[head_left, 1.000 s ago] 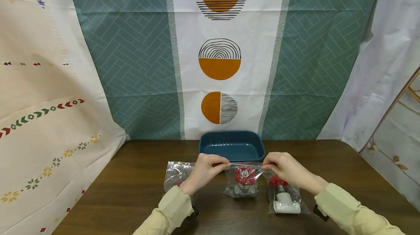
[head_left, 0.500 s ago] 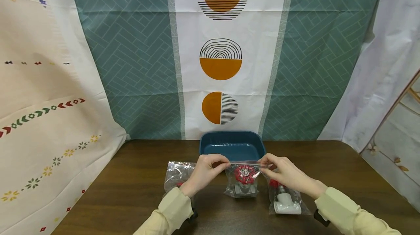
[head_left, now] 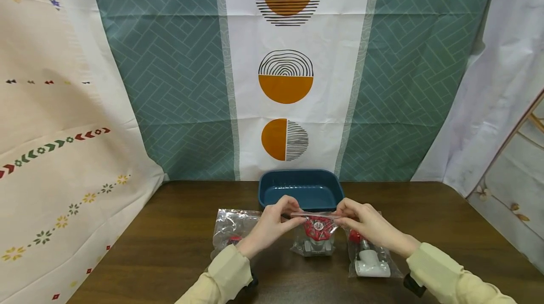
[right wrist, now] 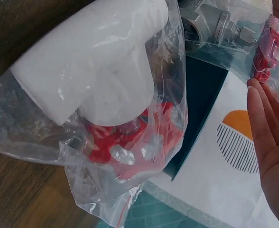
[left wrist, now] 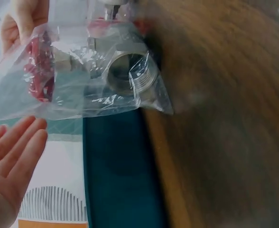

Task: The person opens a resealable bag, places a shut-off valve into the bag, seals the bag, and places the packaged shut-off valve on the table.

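A clear zip bag (head_left: 299, 241) stands in the middle of the table with a metal gate valve (head_left: 318, 247) inside, its red handwheel (head_left: 318, 228) near the top. My left hand (head_left: 269, 228) pinches the bag's top edge at the left, thumb and fingertips meeting on the strip. At the right end of the same edge, my right hand (head_left: 369, 224) pinches with thumb and index finger. The left wrist view shows the valve's threaded opening (left wrist: 130, 73) through the plastic. Just below my right hand lies a second bag holding a white tee-shaped valve (right wrist: 97, 61) with a red handwheel.
A third clear bag (head_left: 231, 223) with something red inside lies left, partly hidden by my left hand and forearm. A dark blue tray (head_left: 264, 190) stands behind the bags, against the hanging curtain (head_left: 182, 105). Brown wooden table (head_left: 161, 247) runs underneath.
My left hand has shifted slightly right along the bag's top edge, its fingers repositioned. My right hand moved a little left earlier and has since barely moved. The bag's top edge sits slightly lower.
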Available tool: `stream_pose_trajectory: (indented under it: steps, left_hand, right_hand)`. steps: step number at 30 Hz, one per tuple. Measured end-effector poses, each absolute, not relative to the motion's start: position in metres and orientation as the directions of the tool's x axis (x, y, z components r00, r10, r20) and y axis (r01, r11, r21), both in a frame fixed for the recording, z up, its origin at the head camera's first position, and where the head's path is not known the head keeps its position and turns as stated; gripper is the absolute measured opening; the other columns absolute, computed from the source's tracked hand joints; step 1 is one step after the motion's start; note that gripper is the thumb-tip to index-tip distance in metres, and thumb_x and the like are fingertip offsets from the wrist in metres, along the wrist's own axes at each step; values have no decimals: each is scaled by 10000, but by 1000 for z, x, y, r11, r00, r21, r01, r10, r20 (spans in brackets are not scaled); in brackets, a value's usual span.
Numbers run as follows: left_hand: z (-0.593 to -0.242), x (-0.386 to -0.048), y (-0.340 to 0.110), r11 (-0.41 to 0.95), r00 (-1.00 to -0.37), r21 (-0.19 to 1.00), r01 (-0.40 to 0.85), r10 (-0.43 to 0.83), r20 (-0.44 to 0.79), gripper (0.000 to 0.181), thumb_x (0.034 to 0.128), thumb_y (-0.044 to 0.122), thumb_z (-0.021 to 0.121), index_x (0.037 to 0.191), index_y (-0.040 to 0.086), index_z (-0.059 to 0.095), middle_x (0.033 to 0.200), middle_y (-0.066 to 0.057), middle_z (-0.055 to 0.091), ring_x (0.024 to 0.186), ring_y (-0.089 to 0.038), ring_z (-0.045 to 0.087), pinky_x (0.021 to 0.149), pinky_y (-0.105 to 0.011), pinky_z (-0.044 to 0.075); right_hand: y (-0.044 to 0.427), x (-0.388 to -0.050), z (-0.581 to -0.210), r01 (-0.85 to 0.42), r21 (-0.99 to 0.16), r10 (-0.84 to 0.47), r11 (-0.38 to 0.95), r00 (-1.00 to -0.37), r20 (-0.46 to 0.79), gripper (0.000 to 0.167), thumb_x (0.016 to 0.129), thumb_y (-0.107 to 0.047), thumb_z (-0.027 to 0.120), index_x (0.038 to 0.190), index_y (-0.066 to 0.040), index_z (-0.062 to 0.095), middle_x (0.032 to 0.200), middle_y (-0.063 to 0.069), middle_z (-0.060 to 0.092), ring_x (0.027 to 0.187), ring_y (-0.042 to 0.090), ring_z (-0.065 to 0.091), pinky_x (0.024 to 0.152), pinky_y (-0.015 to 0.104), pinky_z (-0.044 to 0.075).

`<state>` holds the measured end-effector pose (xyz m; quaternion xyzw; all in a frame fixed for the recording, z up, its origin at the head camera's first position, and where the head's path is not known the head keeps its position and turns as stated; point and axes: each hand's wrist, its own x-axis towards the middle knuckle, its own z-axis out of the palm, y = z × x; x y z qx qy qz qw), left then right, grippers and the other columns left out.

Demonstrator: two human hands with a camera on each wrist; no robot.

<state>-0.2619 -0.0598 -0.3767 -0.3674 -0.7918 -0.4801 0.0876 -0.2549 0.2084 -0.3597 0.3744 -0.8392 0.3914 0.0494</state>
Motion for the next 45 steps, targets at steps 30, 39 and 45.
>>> stream_pose_trajectory:
  steps: [30,39,45]
  left_hand:
    - [-395,-264,-46,168,-771,836,522,513,378,367,817,182,667,1156,76,576,1017,-3,630,821,-86,611,679,-244,495]
    - [-397,-268,-47,214,-807,838,502,464,365,267,799,213,678,1027,74,671,923,42,649,767,-77,589,664,-230,489]
    - [-398,-265,-47,239,-863,886,398,424,274,166,798,202,692,873,55,715,757,29,657,611,-88,582,560,-250,495]
  right_hand:
    - [198,-260,-379,-223,-961,-627,162,-775,74,414,952,-146,481,1250,132,411,1068,201,580,909,306,595,727,466,478]
    - [190,-262,-376,-191,-965,-575,180,-816,54,403,935,-163,516,1173,158,459,893,205,625,797,348,621,635,414,512]
    - [185,-261,-376,-135,-972,-591,193,-806,-5,360,957,-183,471,1086,149,519,828,237,628,748,361,626,597,402,517]
